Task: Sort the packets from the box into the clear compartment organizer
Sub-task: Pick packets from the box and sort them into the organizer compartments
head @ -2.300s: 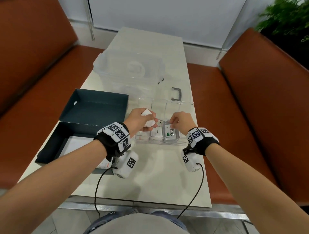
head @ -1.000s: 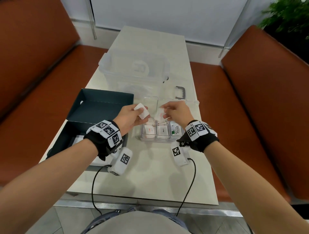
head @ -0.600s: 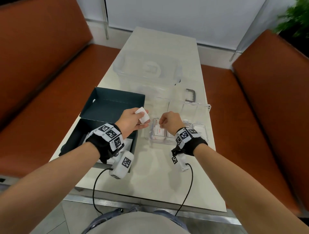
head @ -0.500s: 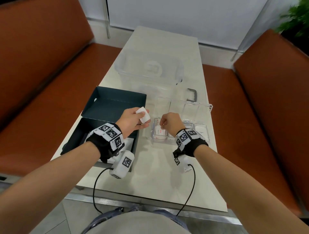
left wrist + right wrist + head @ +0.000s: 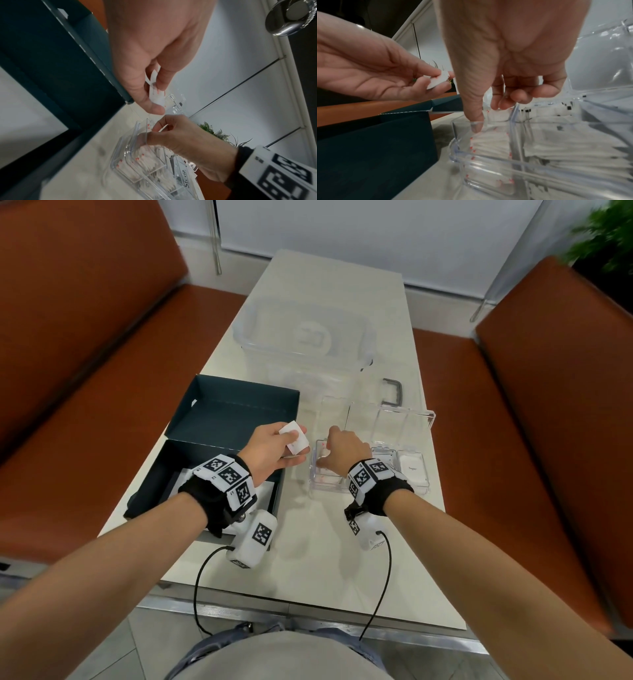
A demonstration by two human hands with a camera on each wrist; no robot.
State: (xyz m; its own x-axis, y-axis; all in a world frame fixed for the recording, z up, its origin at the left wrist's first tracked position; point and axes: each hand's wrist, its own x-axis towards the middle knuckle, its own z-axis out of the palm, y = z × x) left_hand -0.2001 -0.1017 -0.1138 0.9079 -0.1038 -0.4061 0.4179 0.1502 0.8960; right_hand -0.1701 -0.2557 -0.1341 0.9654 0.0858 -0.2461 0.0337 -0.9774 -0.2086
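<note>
Right hand [image 5: 344, 453] lowered onto red-marked, seemingly white packets [image 5: 489, 142].

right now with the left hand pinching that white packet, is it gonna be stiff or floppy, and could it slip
Probably floppy: the packet looks thin and bends slightly between thumb and fingers of the left hand. Likely very light, since a fingertip pinch alone carries it. It may slip, as only its edge is pinched and the surface looks smooth, though blur hides its texture.
</note>
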